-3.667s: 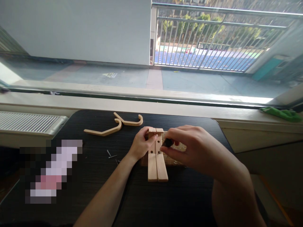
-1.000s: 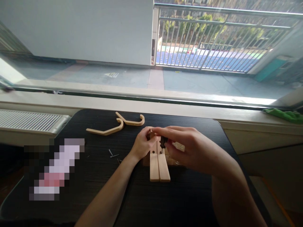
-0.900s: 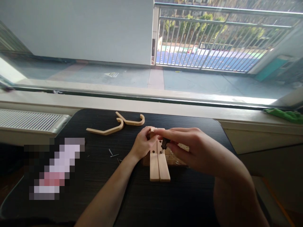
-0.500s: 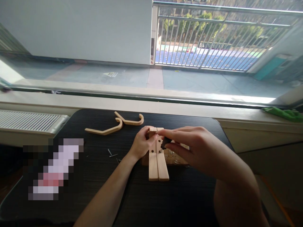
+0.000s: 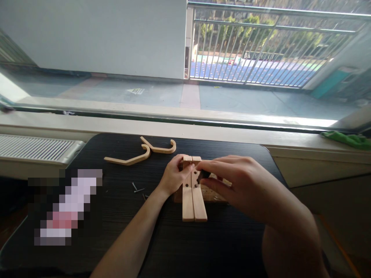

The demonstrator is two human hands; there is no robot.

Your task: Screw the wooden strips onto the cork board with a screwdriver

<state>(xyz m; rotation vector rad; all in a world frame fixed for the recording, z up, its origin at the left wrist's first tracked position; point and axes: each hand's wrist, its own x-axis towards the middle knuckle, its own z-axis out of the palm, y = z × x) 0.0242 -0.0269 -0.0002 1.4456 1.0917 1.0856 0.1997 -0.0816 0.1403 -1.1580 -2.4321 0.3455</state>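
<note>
Two pale wooden slats [image 5: 188, 206] with dark holes lie side by side, pointing toward me. My left hand [image 5: 174, 175] is closed around their far part, its thumb on top. My right hand [image 5: 232, 172] pinches a short black object [image 5: 204, 176] against the right slat, close to one of the holes. Its exact kind is hidden by the fingers. Beneath the slats, a brown block in clear wrapping [image 5: 214, 194] shows in part.
Two bent wooden hooks [image 5: 130, 159] lie at the table's back left. Several screws [image 5: 136, 188] are scattered left of my left hand. A pixelated patch covers the table's left side. Beyond stand the window sill [image 5: 156, 126] and a radiator [image 5: 37, 148].
My right hand and the black object have shifted slightly over the right slat. The left hand and the slats stay where they were.
</note>
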